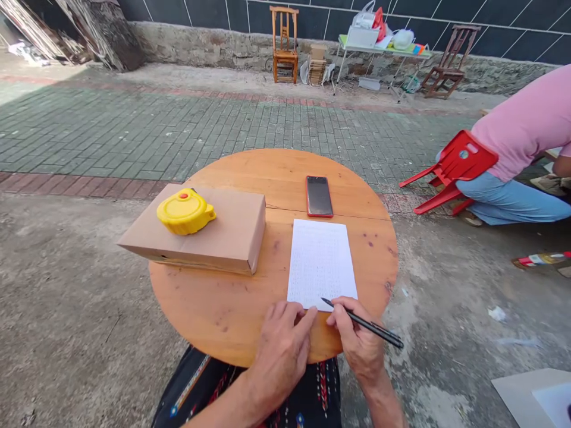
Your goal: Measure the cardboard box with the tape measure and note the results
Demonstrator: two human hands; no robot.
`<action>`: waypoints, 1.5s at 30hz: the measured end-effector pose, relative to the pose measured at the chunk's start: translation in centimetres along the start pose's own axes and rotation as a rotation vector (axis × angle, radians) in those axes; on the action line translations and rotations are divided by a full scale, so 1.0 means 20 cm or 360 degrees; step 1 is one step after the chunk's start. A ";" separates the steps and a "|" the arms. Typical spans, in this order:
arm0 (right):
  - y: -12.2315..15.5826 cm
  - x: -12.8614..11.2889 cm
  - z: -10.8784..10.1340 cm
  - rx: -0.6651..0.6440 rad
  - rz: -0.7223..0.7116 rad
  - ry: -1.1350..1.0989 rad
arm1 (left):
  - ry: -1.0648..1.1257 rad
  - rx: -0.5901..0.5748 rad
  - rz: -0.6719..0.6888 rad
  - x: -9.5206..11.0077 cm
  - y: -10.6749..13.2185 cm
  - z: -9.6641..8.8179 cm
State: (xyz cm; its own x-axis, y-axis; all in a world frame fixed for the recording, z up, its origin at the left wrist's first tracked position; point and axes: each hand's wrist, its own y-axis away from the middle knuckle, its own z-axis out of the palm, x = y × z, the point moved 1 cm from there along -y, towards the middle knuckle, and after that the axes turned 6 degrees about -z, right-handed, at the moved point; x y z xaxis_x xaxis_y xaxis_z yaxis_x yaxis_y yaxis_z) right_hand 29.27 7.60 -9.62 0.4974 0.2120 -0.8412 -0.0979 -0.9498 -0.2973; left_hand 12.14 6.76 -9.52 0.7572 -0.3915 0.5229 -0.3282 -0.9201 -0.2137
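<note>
A sheet of white paper (319,261) covered in small faint writing lies on the round wooden table (223,309). My right hand (360,342) grips a black pen (372,326), its tip over the lower part of the sheet. The pen slants down to the left. At the sheet's lower left edge rests my left hand (285,339), holding nothing, with thumb and fingers apart and the thumb at the paper's edge. Just beyond the sheet lies a phone (319,196) with a dark screen and a red case.
To the left, a closed cardboard box (223,220) carries a yellow tape measure (185,211). A person in a pink shirt (526,119) sits on a red plastic chair (466,160) at right. Wooden chairs (285,53) and a loaded folding table (383,50) stand by the wall.
</note>
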 end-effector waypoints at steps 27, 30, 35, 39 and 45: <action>-0.03 -0.02 0.04 -0.0098 -0.0206 0.0183 | -0.0118 -0.0144 -0.0148 0.03 -0.03 0.00; -0.03 -0.02 0.03 -0.0107 -0.0225 0.0197 | -0.0114 -0.0140 -0.0141 0.03 -0.03 0.00; -0.04 -0.03 0.03 -0.0095 -0.0253 0.0207 | -0.0090 -0.0130 -0.0132 0.02 -0.03 0.00; -0.05 -0.03 0.04 -0.0092 -0.0287 0.0223 | -0.0096 -0.0126 -0.0134 0.02 -0.02 0.00; -0.04 -0.02 0.03 -0.0112 -0.0264 0.0215 | -0.0089 -0.0114 -0.0132 0.02 -0.02 0.00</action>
State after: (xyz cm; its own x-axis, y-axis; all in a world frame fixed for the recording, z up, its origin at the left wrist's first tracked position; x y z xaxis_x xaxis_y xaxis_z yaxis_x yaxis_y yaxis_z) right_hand 28.59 8.33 -9.27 0.6130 0.3384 -0.7139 0.0528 -0.9192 -0.3903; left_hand 12.62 7.01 -9.14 0.8131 -0.3158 0.4890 -0.3012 -0.9471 -0.1108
